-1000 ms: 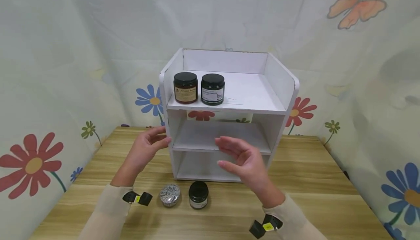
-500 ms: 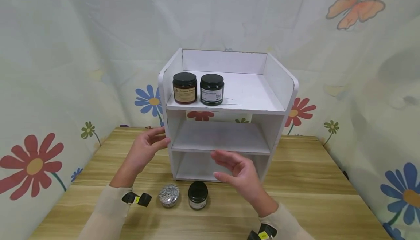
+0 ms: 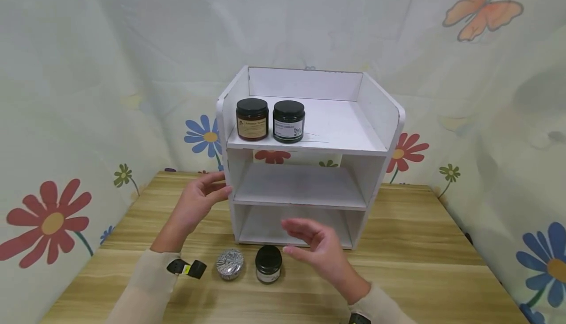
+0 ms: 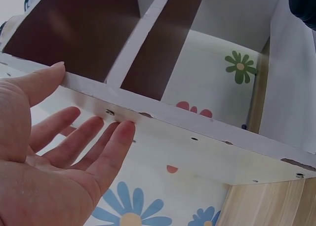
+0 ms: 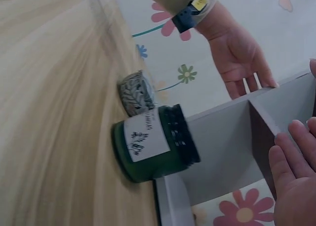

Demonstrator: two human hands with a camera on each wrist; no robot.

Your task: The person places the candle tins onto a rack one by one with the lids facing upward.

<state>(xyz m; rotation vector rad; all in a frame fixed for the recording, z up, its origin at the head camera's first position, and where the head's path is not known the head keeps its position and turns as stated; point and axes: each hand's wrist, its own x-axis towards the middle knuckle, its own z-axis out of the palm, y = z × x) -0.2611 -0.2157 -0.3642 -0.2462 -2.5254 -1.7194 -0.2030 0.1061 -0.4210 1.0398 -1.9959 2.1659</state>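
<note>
A white three-tier shelf unit (image 3: 376, 112) stands on the wooden table (image 3: 420, 265). My left hand (image 3: 201, 198) lies open with straight fingers against the shelf's left side panel (image 4: 163, 137). My right hand (image 3: 309, 240) hovers open, holding nothing, just right of a small dark green jar with a black lid (image 3: 268, 263) on the table. This jar (image 5: 153, 147) bears a white label. Left of it sits a silver patterned tin (image 3: 229, 264). A brown jar (image 3: 252, 119) and a black jar (image 3: 288, 121) stand side by side on the top shelf.
The shelf's middle tier (image 3: 300, 186) and bottom tier (image 3: 265, 225) hold nothing. Floral cloth (image 3: 66, 117) hangs behind and at both sides of the table. Bare wood lies to the right of the shelf.
My right hand has dropped from in front of the middle shelf down and toward me, close to the dark green jar. The left hand has stayed on the shelf's side.
</note>
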